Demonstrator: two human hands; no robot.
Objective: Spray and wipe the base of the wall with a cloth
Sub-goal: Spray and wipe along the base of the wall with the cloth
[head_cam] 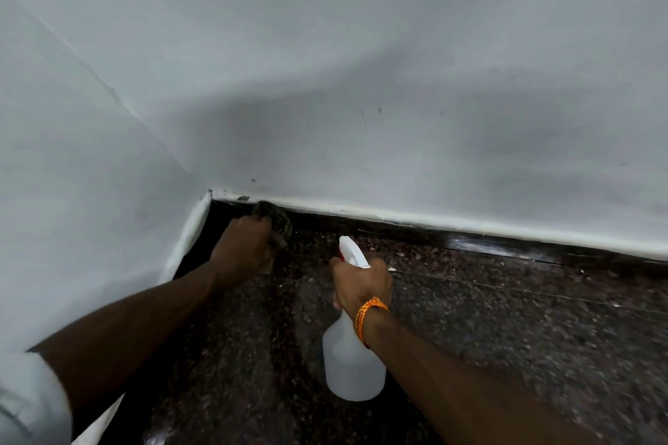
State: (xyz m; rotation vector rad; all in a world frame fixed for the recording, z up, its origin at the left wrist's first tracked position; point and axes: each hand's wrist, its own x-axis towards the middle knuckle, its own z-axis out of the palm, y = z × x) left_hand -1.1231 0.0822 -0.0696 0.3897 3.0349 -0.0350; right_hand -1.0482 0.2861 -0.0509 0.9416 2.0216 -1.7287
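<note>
Wiping step in hand, at the corner. Left hand [245, 244] stretched forward and low, fingers curled round the dark cloth [280, 224], pressing it on the base of the wall [488, 242] beside the corner. Right hand [361, 285] held back over the floor [506, 336], fingers clamped on the spray bottle [352, 358] neck, nozzle aimed at the base. Probably next: drag cloth rightward along the strip, keeping pressure low; spray ahead if dry.

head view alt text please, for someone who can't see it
A person's left hand holds a dark cloth against the base of a white wall near a corner. The right hand, an orange band on its wrist, grips a white spray bottle above a dark speckled floor, nozzle toward the wall.
</note>
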